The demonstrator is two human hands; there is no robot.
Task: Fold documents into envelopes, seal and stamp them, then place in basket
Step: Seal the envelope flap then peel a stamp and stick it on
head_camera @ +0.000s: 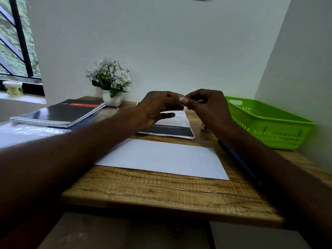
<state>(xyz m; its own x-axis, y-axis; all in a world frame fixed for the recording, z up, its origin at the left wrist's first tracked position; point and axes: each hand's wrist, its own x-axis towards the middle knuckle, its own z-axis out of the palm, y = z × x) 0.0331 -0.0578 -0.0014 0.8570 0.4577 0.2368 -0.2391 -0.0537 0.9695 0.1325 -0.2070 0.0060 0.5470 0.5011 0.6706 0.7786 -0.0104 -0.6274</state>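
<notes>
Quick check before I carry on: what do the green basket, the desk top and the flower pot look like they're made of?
Green basket: looks like moulded plastic, slightly glossy, with slotted walls and a cut-out handle.
Desk top: wood or a wood-look laminate; matte brown grain lines show, but I cannot tell which.
Flower pot: smooth white, probably ceramic or plastic; the flowers look artificial, though that is uncertain.

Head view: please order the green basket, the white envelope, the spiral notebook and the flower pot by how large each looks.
1. white envelope, nearest the camera, which may flatter it
2. green basket and spiral notebook, too alike to rank
3. flower pot, clearly smallest
</notes>
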